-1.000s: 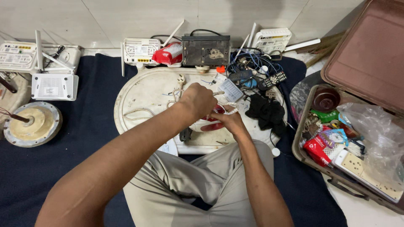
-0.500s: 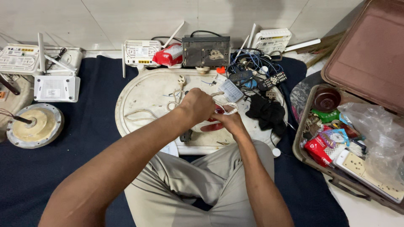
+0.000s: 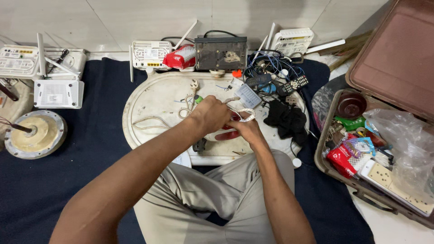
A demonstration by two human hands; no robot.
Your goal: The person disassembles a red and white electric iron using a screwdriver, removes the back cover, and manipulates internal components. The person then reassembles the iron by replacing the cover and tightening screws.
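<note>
Far left, on the dark blue mat (image 3: 86,149): white routers (image 3: 56,92) with antennas, and a round metal motor part (image 3: 34,135) lying flat below them. Centre: an oval white tray (image 3: 158,97), carrying a pale cord (image 3: 153,121) that ends in a plug (image 3: 194,84) near the tray's far edge. Left hand (image 3: 210,115): over the tray's middle, grip closed around a green-handled tool (image 3: 199,99), mostly hidden, probably a screwdriver. Right hand (image 3: 246,131): just beside the left, touching it, grip pinching a white braided cable (image 3: 244,115) that loops above the knuckles; a red object (image 3: 228,134) lies under both hands. Behind the tray: a white router (image 3: 151,54), a red packet (image 3: 181,58), a dark open metal box (image 3: 221,53). Right of the hands: tangled blue wires (image 3: 266,65), remote controls (image 3: 294,84), a black cloth (image 3: 285,119). Far right: an open brown suitcase (image 3: 398,58) holding packets, a white socket strip (image 3: 389,178) and a clear plastic bag (image 3: 407,140).
</note>
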